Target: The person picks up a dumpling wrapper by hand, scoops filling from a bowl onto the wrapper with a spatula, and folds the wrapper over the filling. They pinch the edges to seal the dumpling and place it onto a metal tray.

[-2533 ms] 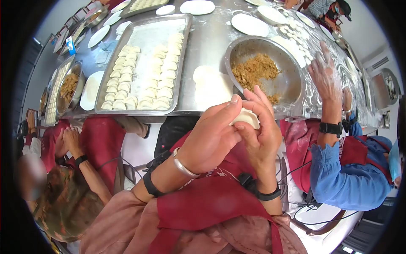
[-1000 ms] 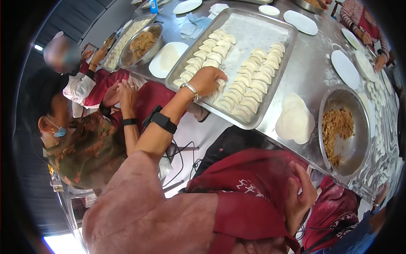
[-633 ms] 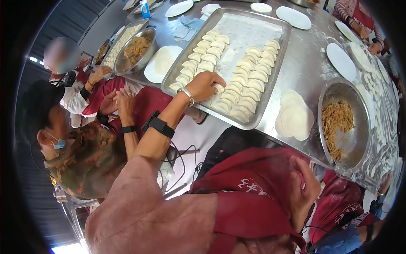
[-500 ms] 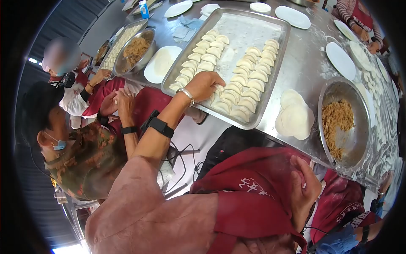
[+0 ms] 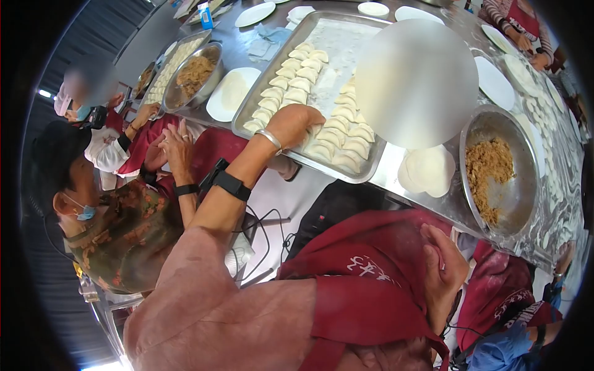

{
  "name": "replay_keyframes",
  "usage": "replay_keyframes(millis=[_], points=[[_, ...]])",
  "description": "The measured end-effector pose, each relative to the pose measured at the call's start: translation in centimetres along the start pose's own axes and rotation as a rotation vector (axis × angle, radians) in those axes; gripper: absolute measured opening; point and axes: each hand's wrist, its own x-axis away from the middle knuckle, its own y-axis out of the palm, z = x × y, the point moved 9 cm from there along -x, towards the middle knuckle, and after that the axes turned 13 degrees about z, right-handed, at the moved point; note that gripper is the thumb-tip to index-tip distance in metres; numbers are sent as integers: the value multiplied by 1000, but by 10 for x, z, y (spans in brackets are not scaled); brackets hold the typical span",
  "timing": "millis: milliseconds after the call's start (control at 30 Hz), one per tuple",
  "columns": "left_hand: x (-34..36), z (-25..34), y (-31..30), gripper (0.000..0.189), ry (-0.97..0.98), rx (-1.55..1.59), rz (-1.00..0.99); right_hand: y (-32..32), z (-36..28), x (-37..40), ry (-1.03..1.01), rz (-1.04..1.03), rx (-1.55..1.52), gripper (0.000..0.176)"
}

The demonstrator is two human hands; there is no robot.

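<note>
My left hand (image 5: 296, 125) reaches over a metal tray (image 5: 341, 38) holding rows of folded dumplings (image 5: 296, 94). Its fingers are pinched down at a dumpling (image 5: 313, 131) near the tray's front edge, which they partly hide. A metal bangle and a black band are on that arm. Low in front of the dark red apron (image 5: 365, 247) is my right hand (image 5: 447, 264), loosely curved with a gap by the thumb and nothing visible in it. A round blur covers the tray's right part.
Right of the tray lie a stack of round wrappers (image 5: 427, 172) and a steel bowl of filling (image 5: 490, 170). White plates (image 5: 495, 81) stand about the floury metal table. Co-workers sit at the left, one (image 5: 124, 229) close to my left arm, with another filling bowl (image 5: 197, 73) beyond.
The view has shifted slightly, and a round blur now covers the tray's right side. My left hand stays at the dumpling and my right hand stays by the apron.
</note>
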Motion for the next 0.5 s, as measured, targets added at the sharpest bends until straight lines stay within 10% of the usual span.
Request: replay_keyframes(millis=[367, 500], points=[[11, 6, 0, 45, 92, -209, -66, -15, 3, 5, -98, 66, 71, 30], [21, 45, -47, 38, -42, 131, 331, -9, 25, 18, -27, -9, 155, 30]])
